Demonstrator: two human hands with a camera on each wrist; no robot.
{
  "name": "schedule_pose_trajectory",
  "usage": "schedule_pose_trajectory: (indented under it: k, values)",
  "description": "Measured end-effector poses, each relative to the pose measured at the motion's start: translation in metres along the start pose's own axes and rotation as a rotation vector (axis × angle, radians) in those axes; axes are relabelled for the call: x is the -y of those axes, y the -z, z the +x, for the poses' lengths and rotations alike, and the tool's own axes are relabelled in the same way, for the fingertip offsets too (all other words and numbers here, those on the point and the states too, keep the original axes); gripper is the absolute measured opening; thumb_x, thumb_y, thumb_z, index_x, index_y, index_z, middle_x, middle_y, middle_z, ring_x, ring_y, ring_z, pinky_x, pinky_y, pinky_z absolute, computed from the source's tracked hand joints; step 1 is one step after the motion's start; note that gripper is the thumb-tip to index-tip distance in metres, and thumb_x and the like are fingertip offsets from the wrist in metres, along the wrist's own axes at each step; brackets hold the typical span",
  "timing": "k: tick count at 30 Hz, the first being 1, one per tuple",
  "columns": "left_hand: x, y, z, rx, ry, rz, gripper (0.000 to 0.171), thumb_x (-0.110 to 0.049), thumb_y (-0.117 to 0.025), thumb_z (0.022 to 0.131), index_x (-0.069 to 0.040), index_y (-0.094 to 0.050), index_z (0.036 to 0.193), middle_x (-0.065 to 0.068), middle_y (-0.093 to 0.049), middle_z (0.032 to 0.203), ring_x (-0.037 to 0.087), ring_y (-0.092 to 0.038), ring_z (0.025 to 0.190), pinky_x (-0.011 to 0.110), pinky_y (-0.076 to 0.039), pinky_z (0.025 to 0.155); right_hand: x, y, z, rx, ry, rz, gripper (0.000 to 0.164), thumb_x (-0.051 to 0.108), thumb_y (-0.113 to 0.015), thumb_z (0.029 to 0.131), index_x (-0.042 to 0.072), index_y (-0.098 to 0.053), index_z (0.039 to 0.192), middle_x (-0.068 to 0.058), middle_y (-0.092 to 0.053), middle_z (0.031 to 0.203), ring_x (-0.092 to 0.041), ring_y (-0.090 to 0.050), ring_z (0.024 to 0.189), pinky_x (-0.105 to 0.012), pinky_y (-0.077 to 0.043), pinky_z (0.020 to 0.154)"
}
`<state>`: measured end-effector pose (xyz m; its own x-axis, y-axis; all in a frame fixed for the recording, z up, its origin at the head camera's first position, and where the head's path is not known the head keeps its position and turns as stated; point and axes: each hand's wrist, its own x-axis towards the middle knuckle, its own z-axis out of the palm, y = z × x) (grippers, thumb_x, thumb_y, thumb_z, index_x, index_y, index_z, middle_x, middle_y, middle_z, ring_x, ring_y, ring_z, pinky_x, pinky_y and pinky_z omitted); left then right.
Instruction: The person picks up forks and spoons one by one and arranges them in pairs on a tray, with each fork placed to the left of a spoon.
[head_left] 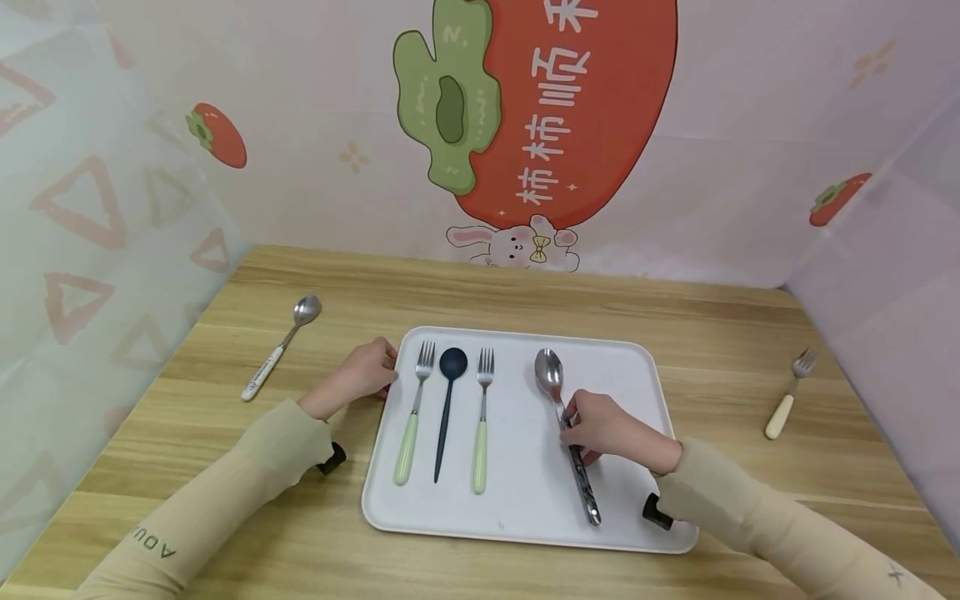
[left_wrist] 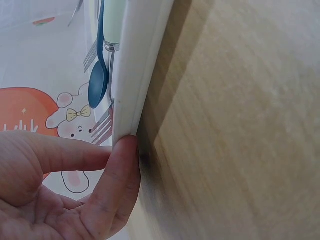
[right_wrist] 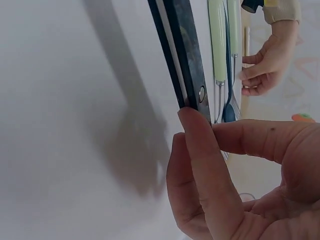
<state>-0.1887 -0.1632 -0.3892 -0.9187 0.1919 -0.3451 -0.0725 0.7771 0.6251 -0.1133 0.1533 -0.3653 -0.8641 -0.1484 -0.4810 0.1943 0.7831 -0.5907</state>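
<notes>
The right hand (head_left: 603, 425) pinches the handle of a big steel spoon (head_left: 581, 475) between thumb and fingers, the gap between them no wider than the handle. The spoon is over the right half of the white tray (head_left: 517, 512), bowl toward the back wall. The handle's shadow falls off to one side, so it seems raised; whether the bowl touches the tray I can't tell.

That grip sits near the bowl, probably a good balance point — a firm, light pinch should stop the handle from swinging. I'd move the spoon level and slowly, without dragging the bowl.

The left hand (head_left: 367, 371) pinches the tray's left rim. That's useful bracing, as long as it doesn't tip the tray and set the cutlery sliding.

Nearest the spoon lies a green-handled fork (head_left: 480, 454) — leave that gap open. Next come a black spoon (head_left: 445, 425) and another green-handled fork (head_left: 407, 450), all roughly parallel, a handy guide for lining up.
</notes>
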Motion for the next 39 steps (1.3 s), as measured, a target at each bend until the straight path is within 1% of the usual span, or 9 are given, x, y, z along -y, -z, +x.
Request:
schedule_pose_trajectory:
  k: [8,16,25,33,39]
  values:
    - [-0.001,0.001,0.000,0.001,0.010,0.006,0.027,0.001,-0.051,0.085,0.009,-0.043,0.110,0.026,-0.056,0.101,0.019,-0.058,0.065,0.024,-0.053,0.053,0.009,-0.013,0.005,0.007,0.001,0.046,0.017,0.001,-0.064,0.077,-0.002,-0.052,0.090,-0.010,-0.056,0.070,-0.014,-0.057,0.049,-0.027,-0.052,0.047]
    - [-0.001,0.001,-0.001,0.000,0.001,0.008,0.026,0.001,-0.051,0.085,0.009,-0.043,0.108,0.026,-0.056,0.100,0.018,-0.058,0.064,0.024,-0.053,0.053,0.017,-0.022,0.012,0.001,-0.003,0.078,0.017,0.003,-0.065,0.077,-0.001,-0.052,0.087,-0.011,-0.058,0.067,-0.014,-0.058,0.048,-0.027,-0.052,0.046]
    - [-0.001,0.000,-0.001,-0.004,-0.001,-0.006,0.026,0.001,-0.052,0.085,0.009,-0.043,0.108,0.027,-0.056,0.100,0.019,-0.058,0.065,0.024,-0.053,0.053,0.020,-0.028,0.016,0.011,-0.019,0.127,0.022,0.004,-0.065,0.078,-0.003,-0.050,0.092,-0.010,-0.060,0.064,-0.014,-0.059,0.047,-0.027,-0.053,0.047]
    - [-0.001,0.001,-0.001,0.004,0.005,0.008,0.026,0.000,-0.052,0.086,0.009,-0.043,0.109,0.025,-0.057,0.099,0.018,-0.058,0.064,0.024,-0.053,0.053,0.021,-0.034,0.023,-0.003,-0.031,0.121,0.024,0.006,-0.065,0.079,-0.003,-0.049,0.094,-0.010,-0.061,0.062,-0.012,-0.059,0.047,-0.025,-0.052,0.047]
    - [-0.001,0.001,-0.001,0.002,-0.015,0.006,0.026,0.001,-0.052,0.085,0.009,-0.043,0.108,0.026,-0.057,0.099,0.018,-0.058,0.063,0.025,-0.053,0.053,0.023,-0.038,0.025,-0.010,-0.023,0.103,0.026,0.005,-0.064,0.079,-0.003,-0.044,0.095,-0.011,-0.059,0.062,-0.013,-0.058,0.045,-0.025,-0.052,0.046]
